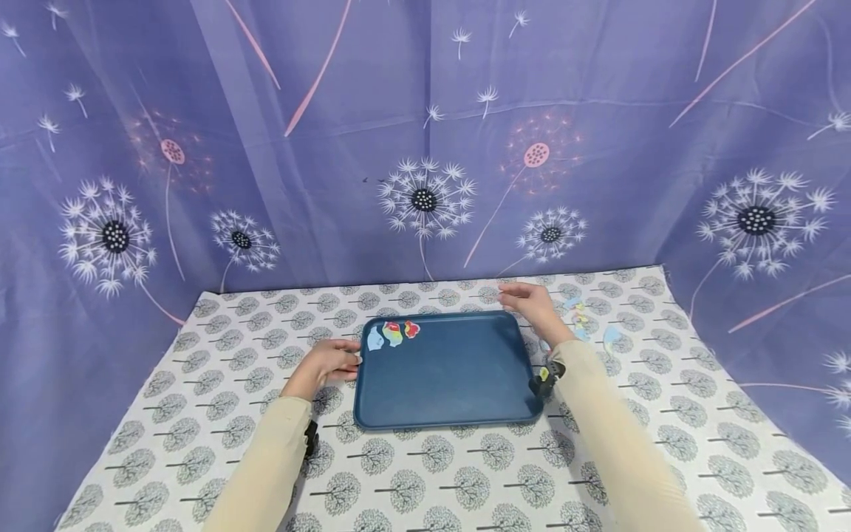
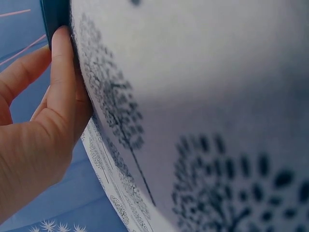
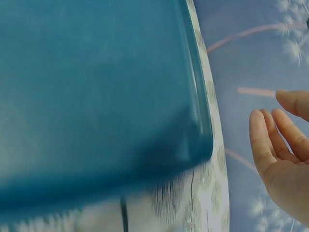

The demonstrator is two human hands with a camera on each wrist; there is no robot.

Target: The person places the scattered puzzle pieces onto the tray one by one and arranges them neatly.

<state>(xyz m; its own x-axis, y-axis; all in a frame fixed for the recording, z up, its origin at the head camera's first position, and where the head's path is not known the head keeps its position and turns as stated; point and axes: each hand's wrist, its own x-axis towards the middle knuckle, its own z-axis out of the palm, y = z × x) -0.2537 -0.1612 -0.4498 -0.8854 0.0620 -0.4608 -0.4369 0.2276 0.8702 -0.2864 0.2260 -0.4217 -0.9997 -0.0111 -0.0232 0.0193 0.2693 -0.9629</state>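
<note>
Tray (image 1: 452, 377) sits mid-tabletop (image 1: 179, 391) in the head view, cutouts (image 1: 392, 334) at its far left; we should guard against our right sleeve (image 1: 618, 428) brushing the loose pieces (image 1: 612, 338). In the left wrist view, our left hand (image 2: 43, 133) has its grip unwrapped, fingers touching the rim; light pressure should steady it best. In the right wrist view, our right hand (image 3: 289, 181) is empty, thumb and fingers apart.

Three cutouts (image 1: 393, 334) lie on the tray (image 1: 452, 377), others (image 1: 611, 338) to its right.
</note>
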